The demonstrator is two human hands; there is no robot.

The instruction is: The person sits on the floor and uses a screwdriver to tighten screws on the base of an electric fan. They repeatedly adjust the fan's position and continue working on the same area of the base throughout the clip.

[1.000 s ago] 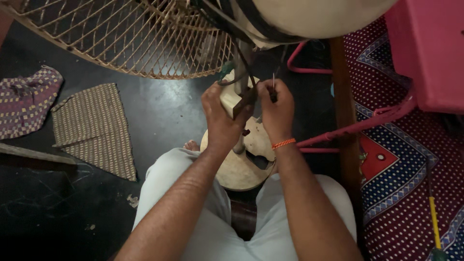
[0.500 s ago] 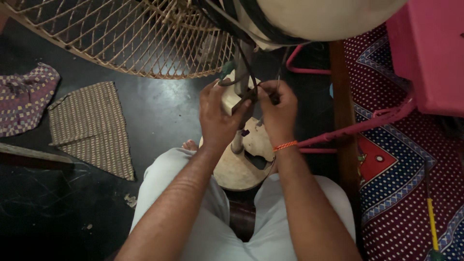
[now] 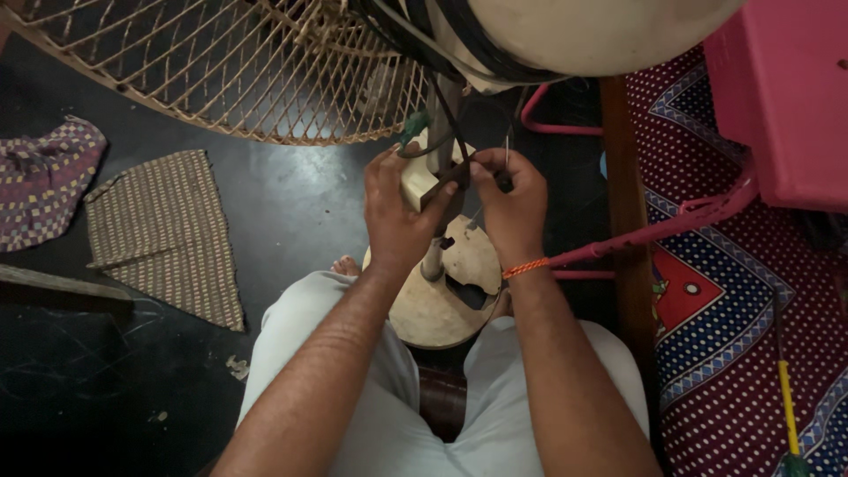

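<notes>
**Clerk:** Largest item first?

**Me:** One pedestal fan: one wire guard (image 3: 221,79), one cream motor housing (image 3: 583,31), one pole (image 3: 433,256), one round base (image 3: 442,300) on the dark floor between my knees.

**Clerk:** Next?

**Me:** One pink plastic piece of furniture (image 3: 777,97) at right, on one patterned red-and-blue rug (image 3: 733,336). Two cloths at left: one checked cloth (image 3: 163,234), one purple woven cloth (image 3: 40,181).

**Clerk:** The hands?

**Me:** Two. My left hand (image 3: 393,216) has its grip clenched around the cream switch box (image 3: 420,177) on the pole. My right hand (image 3: 512,199), with one orange thread band (image 3: 526,268) at the wrist, pinches dark wires (image 3: 450,168) just beside that box; there looks to be a thin metal tool in it, but I cannot tell for sure.

**Clerk:** Wire count?

**Me:** Several dark ones, plus one green-tipped lead (image 3: 413,128). An exact count is not possible.

**Clerk:** Risks?

**Me:** In my judgement, a hard tug could snap a lead. The head is heavy; leaning on the pole could tip the fan towards me.
</notes>
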